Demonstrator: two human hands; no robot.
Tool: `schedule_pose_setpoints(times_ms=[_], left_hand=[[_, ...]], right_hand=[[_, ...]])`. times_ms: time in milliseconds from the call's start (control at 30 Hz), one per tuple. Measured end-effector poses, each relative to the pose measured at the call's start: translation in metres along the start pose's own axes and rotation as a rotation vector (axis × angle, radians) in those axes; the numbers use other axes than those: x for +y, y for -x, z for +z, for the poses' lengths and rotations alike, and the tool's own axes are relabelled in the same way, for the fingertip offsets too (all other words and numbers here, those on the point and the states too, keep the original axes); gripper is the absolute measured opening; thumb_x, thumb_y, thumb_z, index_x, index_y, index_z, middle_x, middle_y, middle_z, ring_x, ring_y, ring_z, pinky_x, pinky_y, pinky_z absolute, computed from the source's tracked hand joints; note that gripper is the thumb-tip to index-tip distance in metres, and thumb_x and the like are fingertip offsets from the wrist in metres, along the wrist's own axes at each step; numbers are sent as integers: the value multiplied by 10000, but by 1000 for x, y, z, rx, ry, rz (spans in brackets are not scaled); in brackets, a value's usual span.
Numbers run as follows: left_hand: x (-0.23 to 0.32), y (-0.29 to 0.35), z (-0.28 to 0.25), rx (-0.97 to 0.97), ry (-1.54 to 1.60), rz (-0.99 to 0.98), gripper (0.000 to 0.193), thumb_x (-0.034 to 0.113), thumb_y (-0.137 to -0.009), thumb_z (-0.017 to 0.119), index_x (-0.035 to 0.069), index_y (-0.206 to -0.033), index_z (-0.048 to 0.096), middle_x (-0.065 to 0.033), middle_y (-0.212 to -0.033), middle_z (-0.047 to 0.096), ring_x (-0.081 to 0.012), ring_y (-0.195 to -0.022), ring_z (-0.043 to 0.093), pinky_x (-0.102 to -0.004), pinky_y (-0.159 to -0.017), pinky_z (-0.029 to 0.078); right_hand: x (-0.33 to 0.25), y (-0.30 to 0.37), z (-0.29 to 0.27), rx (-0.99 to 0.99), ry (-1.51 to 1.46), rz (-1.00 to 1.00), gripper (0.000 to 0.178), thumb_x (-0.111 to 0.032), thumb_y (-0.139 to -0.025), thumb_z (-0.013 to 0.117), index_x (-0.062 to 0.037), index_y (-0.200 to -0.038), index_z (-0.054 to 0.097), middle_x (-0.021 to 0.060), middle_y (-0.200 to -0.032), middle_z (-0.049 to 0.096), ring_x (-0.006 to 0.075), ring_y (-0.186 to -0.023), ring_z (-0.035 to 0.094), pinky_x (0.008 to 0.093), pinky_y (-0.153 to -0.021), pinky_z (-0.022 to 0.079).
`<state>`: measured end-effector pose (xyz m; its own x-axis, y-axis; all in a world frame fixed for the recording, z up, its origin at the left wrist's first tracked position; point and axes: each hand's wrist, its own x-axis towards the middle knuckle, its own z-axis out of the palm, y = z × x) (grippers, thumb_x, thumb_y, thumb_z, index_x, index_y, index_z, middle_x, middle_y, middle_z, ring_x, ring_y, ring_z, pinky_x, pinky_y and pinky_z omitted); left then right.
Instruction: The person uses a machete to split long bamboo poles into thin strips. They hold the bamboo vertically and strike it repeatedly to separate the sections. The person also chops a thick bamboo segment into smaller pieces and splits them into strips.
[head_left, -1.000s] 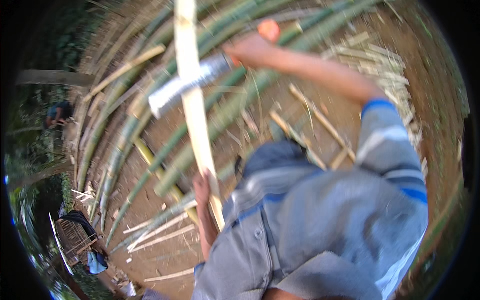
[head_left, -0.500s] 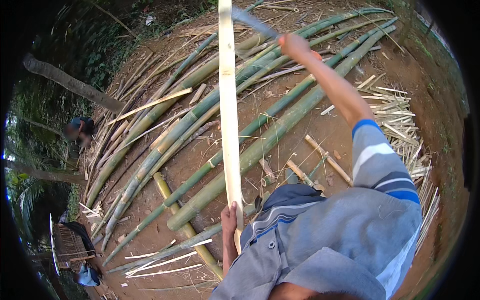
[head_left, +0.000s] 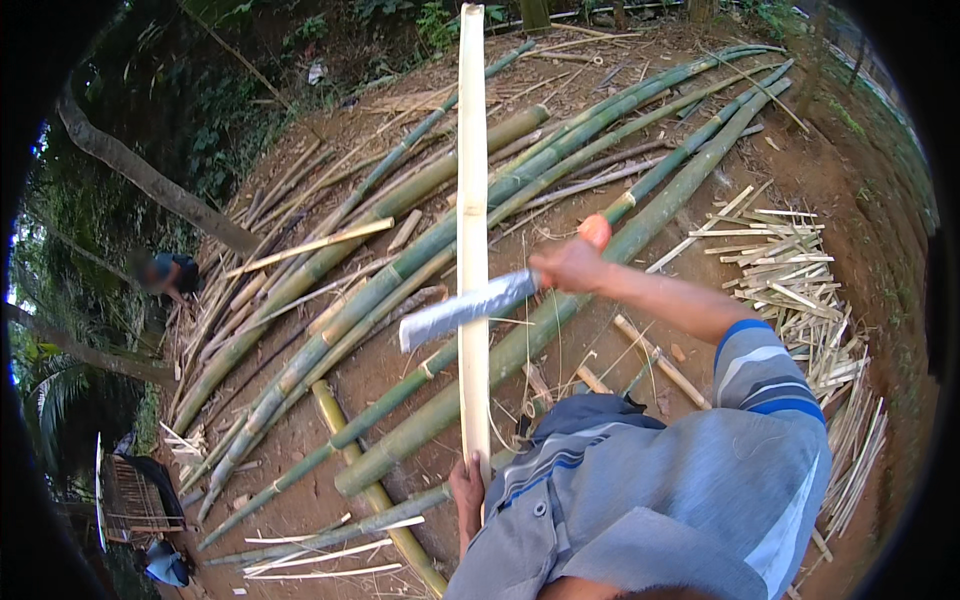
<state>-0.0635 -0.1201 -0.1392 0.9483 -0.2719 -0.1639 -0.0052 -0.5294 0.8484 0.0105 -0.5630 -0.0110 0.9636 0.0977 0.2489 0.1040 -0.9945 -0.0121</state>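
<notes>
A long pale split bamboo strip (head_left: 472, 150) runs away from me, its near end close to my body. My left hand (head_left: 468, 486) grips that near end, fingers wrapped around its edge. In my right hand (head_left: 575, 266) is a machete (head_left: 470, 308) with a broad grey blade and an orange handle. The blade lies across the strip around its middle, its tip past the strip's left edge. Whether the edge cuts into the bamboo or only rests on it, I cannot tell.
Long green bamboo poles (head_left: 560, 310) lie across the dirt ground beneath the strip. Pale split pieces (head_left: 790, 270) are heaped at the right. A short bamboo segment (head_left: 660, 360) lies near me. Another person (head_left: 170, 275) crouches at the far left beside a tree trunk (head_left: 150, 175).
My right hand has brought the machete down from the strip's far part towards me, so its blade now crosses the middle. My left hand still holds the near end.
</notes>
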Motion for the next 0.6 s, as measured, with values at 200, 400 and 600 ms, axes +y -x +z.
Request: schedule_pose_setpoints(times_ms=[200, 400, 600], left_hand=[[13, 9, 7, -77, 22, -121, 441, 389, -889, 533, -42, -849, 621, -109, -649, 595, -136, -630, 538, -309, -567, 437], [-38, 25, 18, -44, 166, -146, 446, 401, -899, 517, -31, -890, 625, -64, -694, 608, -97, -692, 532, -261, -609, 433], [76, 29, -5, -166, 79, -283, 416, 389, -907, 512, -9, -848, 616, -29, -658, 577, -79, -634, 500, -259, -571, 417]], right_hand=[[140, -44, -61, 120, 94, 536, 174, -190, -749, 572, -88, -889, 562, 123, -770, 652, 304, -716, 642, 450, -616, 494], [96, -60, -30, -92, -20, 125, 191, -185, -734, 568, -107, -907, 591, 132, -789, 652, 303, -766, 640, 455, -669, 492], [195, -76, -26, 112, -103, 681, 169, -191, -770, 532, -64, -850, 609, 156, -753, 644, 325, -762, 639, 469, -654, 503]])
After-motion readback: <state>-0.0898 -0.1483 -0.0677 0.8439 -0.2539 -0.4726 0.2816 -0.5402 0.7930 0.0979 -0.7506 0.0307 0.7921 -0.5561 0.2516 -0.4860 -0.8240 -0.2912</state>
